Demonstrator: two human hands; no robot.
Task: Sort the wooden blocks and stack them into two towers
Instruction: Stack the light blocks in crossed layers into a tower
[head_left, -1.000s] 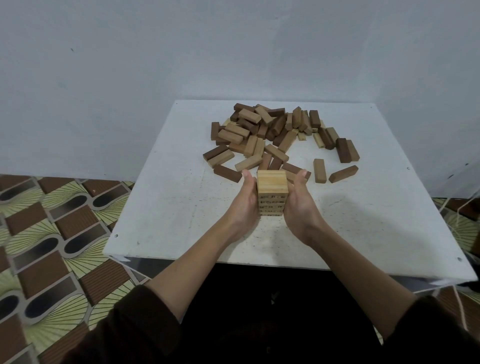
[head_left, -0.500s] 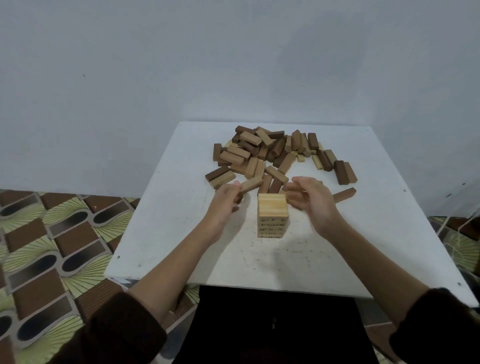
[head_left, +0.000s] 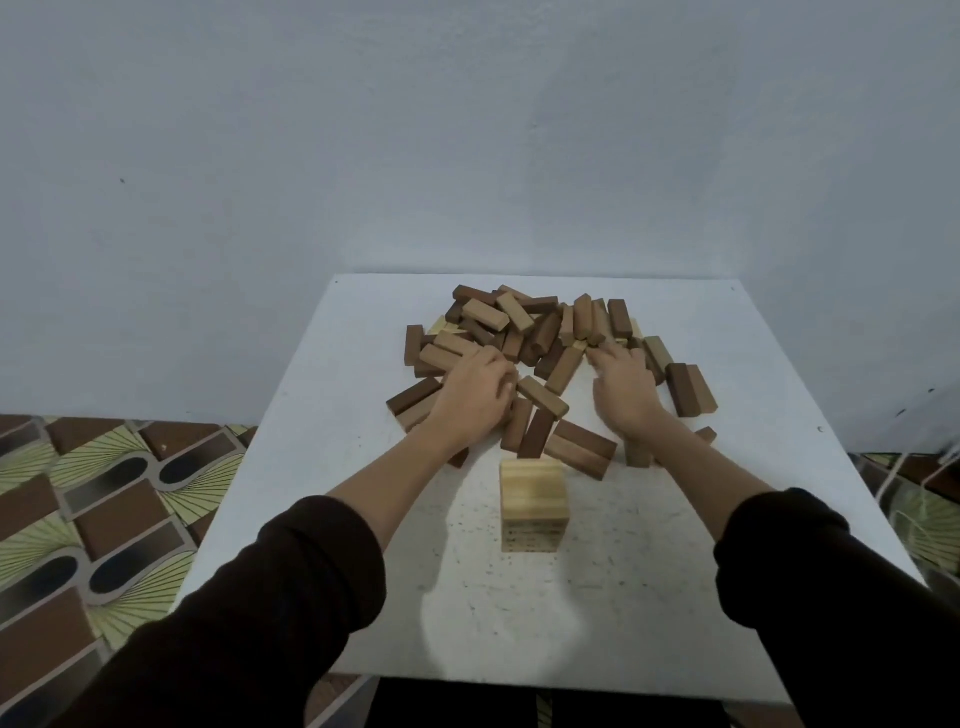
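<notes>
Both hands reach into the loose blocks at the far half of the white desk (head_left: 322, 467), with one short tower standing nearer the person.

At the left edge of the pile of blocks (head_left: 540, 332), a dark and tan pair (head_left: 415, 402) lies flat, its long axes running from near-left to far-right. The left hand (head_left: 475, 395) is palm down on the blocks there with the forearm stretched out and the fingers (head_left: 504, 374) curled downward; I cannot tell whether they hold a block. The pale tower (head_left: 532, 499) stands upright at the centre, apart from both hands and just in front of the nearest dark blocks. The right hand (head_left: 623, 389), blurred, lies palm down with its fingers spread forward onto the blocks. Two blocks at the right (head_left: 691, 389) point away from the person.
</notes>
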